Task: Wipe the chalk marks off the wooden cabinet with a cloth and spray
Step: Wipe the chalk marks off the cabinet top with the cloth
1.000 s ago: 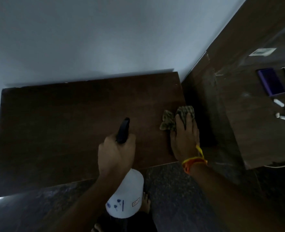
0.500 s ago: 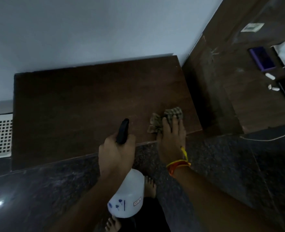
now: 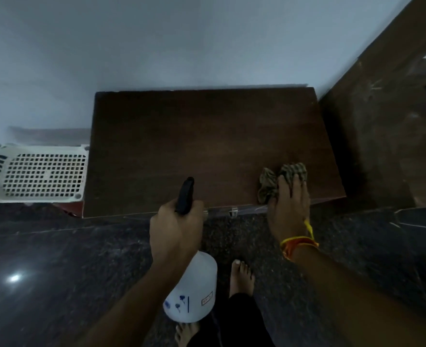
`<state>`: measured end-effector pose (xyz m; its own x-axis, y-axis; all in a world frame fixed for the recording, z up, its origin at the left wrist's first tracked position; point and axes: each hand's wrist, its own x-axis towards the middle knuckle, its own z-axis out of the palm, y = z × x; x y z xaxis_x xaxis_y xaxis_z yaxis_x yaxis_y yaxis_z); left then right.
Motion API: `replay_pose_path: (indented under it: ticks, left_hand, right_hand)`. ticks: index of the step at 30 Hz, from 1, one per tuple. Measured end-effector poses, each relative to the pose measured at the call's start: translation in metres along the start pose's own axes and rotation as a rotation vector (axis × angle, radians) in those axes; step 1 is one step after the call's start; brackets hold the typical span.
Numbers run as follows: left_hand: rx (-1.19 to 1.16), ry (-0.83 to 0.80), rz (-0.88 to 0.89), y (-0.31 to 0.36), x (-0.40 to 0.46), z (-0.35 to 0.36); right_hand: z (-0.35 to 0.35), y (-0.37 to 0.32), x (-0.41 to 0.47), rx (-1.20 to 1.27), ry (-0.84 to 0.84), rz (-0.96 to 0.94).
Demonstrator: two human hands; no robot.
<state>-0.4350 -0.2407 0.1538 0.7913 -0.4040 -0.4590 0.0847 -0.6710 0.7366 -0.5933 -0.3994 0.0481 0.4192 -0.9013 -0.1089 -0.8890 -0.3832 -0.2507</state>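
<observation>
The dark wooden cabinet top (image 3: 194,146) fills the middle of the view, against a pale wall. A checked cloth (image 3: 274,177) lies bunched near its front right corner. My right hand (image 3: 289,209) presses on the cloth with straight fingers, over the front edge. My left hand (image 3: 175,229) grips the black head of a white spray bottle (image 3: 194,291), whose nozzle points over the cabinet's front edge. I make out no chalk marks on the dim top.
A white perforated plastic basket (image 3: 39,171) stands left of the cabinet. A taller dark wooden unit (image 3: 382,134) rises at the right. The floor (image 3: 56,271) is dark polished stone, and bare feet (image 3: 242,276) stand just before the cabinet.
The view has pulled back and swung left, bringing the white basket into sight. My right hand with the cloth has slid from the right edge to the front right corner. The bottle stays held.
</observation>
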Motion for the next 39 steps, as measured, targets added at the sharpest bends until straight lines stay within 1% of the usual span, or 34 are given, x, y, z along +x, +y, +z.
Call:
replay_pose_path:
  ticks: [2, 3, 7, 9, 12, 15, 19, 26, 29, 33, 35, 39]
  left_hand:
    - [-0.011, 0.026, -0.013, -0.006, 0.002, -0.008]
    - [-0.019, 0.034, -0.017, -0.008, 0.004, -0.011]
    - [-0.045, 0.033, -0.024, -0.016, 0.006, -0.026]
    - [-0.049, 0.041, -0.029, -0.022, 0.008, -0.034]
    - [-0.069, 0.053, -0.029, -0.033, 0.014, -0.048]
    - [-0.07, 0.077, -0.043, -0.041, 0.017, -0.061]
    - [-0.1, 0.112, -0.076, -0.046, 0.017, -0.078]
    - [-0.123, 0.147, -0.045, -0.059, 0.019, -0.101]
    - [-0.108, 0.165, -0.065, -0.065, 0.021, -0.106]
    - [-0.11, 0.137, -0.096, -0.061, 0.02, -0.102]
    - [-0.102, 0.128, -0.111, -0.054, 0.021, -0.096]
    - [-0.12, 0.089, -0.123, -0.041, 0.025, -0.081]
  right_hand:
    - [0.006, -0.019, -0.005, -0.009, -0.007, 0.03]
    - [0.009, -0.03, -0.009, -0.013, -0.016, 0.005]
    - [0.03, -0.084, -0.022, 0.019, -0.094, -0.216]
    - [0.038, -0.107, -0.015, 0.037, -0.101, -0.281]
    - [0.042, -0.13, 0.003, 0.011, -0.091, -0.276]
    - [0.045, -0.148, -0.003, 0.0, -0.109, -0.303]
    - [0.053, -0.179, -0.04, -0.001, -0.204, -0.459]
    - [0.064, -0.239, -0.041, 0.018, -0.214, -0.682]
    - [0.066, -0.244, -0.04, 0.031, -0.23, -0.692]
    - [0.063, -0.219, -0.036, 0.008, -0.251, -0.709]
    - [0.061, -0.197, -0.03, -0.014, -0.245, -0.661]
    - [0.053, -0.158, 0.001, -0.046, -0.181, -0.554]
